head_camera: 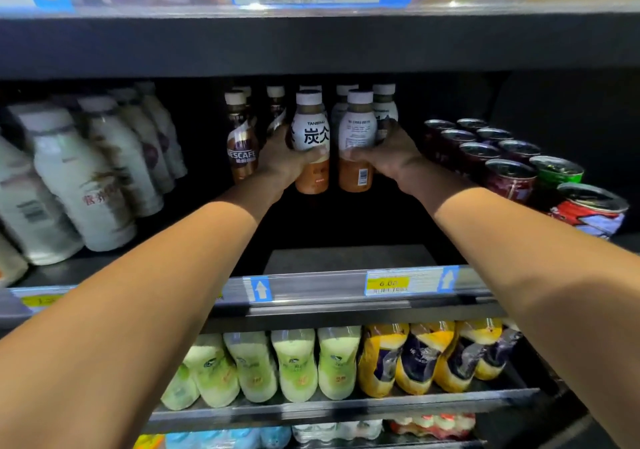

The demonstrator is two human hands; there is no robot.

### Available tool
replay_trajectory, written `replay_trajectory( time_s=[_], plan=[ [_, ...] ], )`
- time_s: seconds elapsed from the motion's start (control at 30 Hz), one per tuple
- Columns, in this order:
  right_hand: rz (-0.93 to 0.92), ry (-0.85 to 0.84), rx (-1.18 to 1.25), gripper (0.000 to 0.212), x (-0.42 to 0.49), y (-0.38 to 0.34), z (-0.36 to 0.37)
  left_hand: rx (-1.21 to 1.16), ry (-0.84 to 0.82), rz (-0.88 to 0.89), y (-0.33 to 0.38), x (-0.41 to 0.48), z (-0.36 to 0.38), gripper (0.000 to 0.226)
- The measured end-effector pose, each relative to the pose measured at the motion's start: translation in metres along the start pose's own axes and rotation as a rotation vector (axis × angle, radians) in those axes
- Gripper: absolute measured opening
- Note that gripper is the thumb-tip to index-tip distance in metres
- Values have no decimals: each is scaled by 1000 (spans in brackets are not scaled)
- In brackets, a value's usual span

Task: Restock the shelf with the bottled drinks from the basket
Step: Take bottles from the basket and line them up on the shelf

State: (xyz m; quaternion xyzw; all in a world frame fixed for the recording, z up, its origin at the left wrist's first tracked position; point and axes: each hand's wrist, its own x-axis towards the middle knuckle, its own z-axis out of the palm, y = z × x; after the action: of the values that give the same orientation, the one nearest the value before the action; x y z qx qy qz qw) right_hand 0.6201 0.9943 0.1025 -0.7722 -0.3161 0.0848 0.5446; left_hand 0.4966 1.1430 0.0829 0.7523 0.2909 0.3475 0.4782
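Both my arms reach deep into the dark middle shelf (pixel 346 261). My left hand (pixel 287 161) grips a white-labelled coffee bottle (pixel 310 136) with black characters and brown liquid below. Beside it, my right hand (pixel 388 155) grips a matching bottle (pixel 357 133) turned with its barcode side toward me. Both bottles stand upright, close together, in front of more of the same bottles (pixel 383 105) at the back. A Nescafe bottle (pixel 242 150) stands just left of my left hand. The basket is out of view.
Pale milky bottles (pixel 86 178) fill the shelf's left side; rows of cans (pixel 509 174) fill its right. A price rail with a yellow 6.00 tag (pixel 388 284) runs along the front edge. Green and yellow bottles (pixel 298 362) sit on the shelf below.
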Motion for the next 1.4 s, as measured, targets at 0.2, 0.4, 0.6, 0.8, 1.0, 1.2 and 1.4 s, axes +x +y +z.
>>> replay_trajectory(
  time_s=[0.2,0.4,0.6,0.8,1.0,1.2,1.4],
  plan=[
    [36,-13,59,77,5,7,3,-10,55,-93,-5,12,2,91],
    [7,-7,57,79,4,8,5,8,61,-95,-6,15,3,83],
    [-5,-8,36,75,3,5,10,-8,21,-110,-4,17,3,83],
    [5,4,19,70,1,6,11,-32,26,-122,-3,13,5,82],
    [83,-48,-105,79,-7,-5,12,109,4,-135,6,6,3,85],
    [71,4,-579,33,-48,-30,2,524,-121,-41,31,-26,-5,39],
    [-47,5,-1081,33,-128,-60,-12,991,-260,362,76,-99,-10,33]
  ],
)
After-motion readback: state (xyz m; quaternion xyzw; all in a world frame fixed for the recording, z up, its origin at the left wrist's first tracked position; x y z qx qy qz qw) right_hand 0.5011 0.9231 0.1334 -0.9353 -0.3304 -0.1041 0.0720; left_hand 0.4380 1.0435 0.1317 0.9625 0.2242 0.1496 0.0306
